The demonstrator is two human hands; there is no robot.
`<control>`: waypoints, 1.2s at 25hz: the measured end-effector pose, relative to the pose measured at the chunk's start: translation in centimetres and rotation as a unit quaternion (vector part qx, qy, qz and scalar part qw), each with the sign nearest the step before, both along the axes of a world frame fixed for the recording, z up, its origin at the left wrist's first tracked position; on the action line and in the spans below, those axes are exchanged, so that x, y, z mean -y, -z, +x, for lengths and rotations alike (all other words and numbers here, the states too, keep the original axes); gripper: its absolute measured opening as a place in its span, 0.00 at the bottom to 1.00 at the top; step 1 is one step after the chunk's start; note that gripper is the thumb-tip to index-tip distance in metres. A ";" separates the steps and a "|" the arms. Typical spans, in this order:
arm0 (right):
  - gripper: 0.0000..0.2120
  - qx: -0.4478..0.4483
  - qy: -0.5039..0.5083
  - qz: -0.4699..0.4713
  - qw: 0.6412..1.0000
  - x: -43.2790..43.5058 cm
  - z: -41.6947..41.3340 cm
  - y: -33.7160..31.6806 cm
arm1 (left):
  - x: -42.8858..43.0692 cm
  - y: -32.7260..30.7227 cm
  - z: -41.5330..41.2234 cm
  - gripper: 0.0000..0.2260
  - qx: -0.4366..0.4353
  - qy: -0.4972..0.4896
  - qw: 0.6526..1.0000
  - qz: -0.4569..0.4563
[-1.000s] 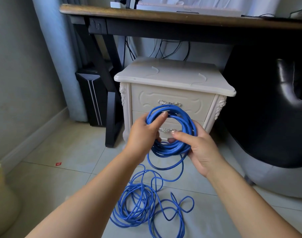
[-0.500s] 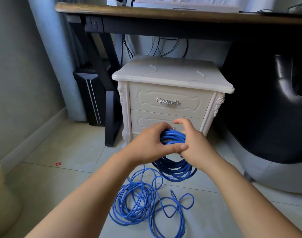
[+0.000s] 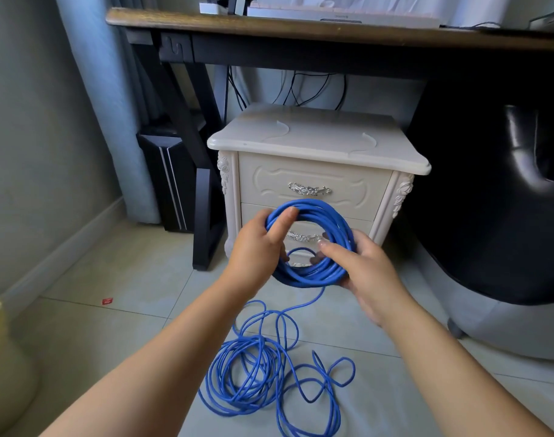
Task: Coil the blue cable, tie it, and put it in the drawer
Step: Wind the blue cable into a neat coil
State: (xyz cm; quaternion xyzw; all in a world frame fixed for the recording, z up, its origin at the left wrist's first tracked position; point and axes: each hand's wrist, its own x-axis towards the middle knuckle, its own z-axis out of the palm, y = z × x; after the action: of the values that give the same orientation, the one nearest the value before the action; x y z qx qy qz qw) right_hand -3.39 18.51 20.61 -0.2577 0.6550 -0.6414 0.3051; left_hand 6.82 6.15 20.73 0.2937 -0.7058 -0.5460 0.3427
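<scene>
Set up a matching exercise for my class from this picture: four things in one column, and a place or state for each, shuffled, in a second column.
Things:
1. left hand
2. loose cable
3. top drawer
4. red scrap

Places or states:
A. closed
B. lying alone on the floor, far left
C. grips the blue coil
D. in slack loops on the floor, below the hands

Pairs: 1-C, 2-D, 3-A, 4-B.
</scene>
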 end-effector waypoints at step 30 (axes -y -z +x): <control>0.18 -0.066 -0.156 0.035 0.985 -1.0 -0.9 -0.7 | -0.7 -0.3 0.5 0.09 0.064 0.054 0.994 -0.075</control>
State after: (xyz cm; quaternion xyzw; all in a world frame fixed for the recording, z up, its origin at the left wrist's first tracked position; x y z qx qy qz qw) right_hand -4.29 19.47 21.29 -0.3878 0.6476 -0.5444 0.3658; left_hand 7.36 6.87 21.02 0.2634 -0.7801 -0.4893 0.2877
